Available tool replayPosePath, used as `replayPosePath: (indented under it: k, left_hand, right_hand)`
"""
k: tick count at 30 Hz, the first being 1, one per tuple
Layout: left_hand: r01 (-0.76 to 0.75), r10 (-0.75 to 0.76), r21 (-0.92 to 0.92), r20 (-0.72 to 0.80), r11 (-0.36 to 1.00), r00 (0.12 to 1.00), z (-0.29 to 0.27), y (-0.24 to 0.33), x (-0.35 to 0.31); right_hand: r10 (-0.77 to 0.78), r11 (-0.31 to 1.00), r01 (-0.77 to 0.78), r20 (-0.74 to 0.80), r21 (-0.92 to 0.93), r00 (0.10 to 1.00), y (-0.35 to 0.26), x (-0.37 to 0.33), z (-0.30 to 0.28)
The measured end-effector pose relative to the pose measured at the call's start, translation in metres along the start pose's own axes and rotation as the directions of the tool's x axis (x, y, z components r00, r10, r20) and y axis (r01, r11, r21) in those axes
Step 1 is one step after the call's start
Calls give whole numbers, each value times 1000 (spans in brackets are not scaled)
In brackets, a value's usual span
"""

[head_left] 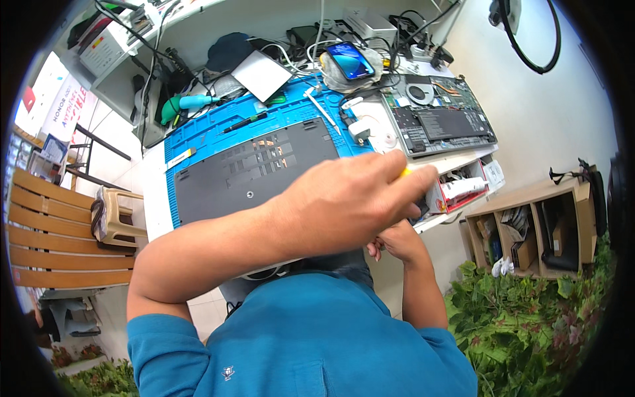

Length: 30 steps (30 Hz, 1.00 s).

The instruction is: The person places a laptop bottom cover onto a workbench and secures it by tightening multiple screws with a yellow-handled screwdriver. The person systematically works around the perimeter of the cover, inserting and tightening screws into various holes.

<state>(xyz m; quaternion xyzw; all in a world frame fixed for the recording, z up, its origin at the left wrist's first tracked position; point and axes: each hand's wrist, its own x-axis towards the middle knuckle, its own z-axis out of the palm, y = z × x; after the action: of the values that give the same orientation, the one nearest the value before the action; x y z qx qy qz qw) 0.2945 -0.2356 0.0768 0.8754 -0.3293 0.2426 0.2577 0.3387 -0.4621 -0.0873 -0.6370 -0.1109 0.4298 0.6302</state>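
My left arm reaches across the front of the bench to the right. My left hand (360, 198) is closed, and a bit of something yellow (405, 172) shows between its fingers; the rest is hidden. Just below and partly behind it is my right hand (400, 241), fingers curled, beside the bench's front edge. Whatever it holds, if anything, cannot be seen. A black laptop (205, 188), underside up with its vents showing, lies on the blue work mat (211, 135); my left forearm covers its near right part. An open drawer (477, 198) with a white tube (463, 188) is beside my hands.
A second laptop (456, 122) with bare internals lies at the right. Behind are a lit phone (350, 61), a white box (370, 26) and tangled cables. A screwdriver (245, 122), white pen-like tool (322, 109) and white plug (359, 131) lie around the mat. A wooden shelf (529, 208) stands right.
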Motion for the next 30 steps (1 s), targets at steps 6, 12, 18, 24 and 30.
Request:
replayPosePath:
  k: [6,12,18,24,30]
  left_hand:
    - [-30,94,-286,211,958,973,-14,-11,4]
    - [3,80,-300,265,954,961,-14,-4,5]
    - [56,31,-320,260,946,965,-12,-3,4]
    - [29,-35,-97,-63,995,997,15,-1,-20]
    - [-33,6,-202,-135,979,991,22,-11,-22]
  right_hand:
    - [25,999,-24,-23,39,999,-4,-2,1]
    - [-168,982,160,-73,-104,983,-12,-9,15]
    - [-110,988,102,-58,-117,992,-10,-7,9]
    - [-51,999,49,-61,-23,997,-6,-4,7]
    - [-79,995,76,-56,-63,995,-11,-8,11]
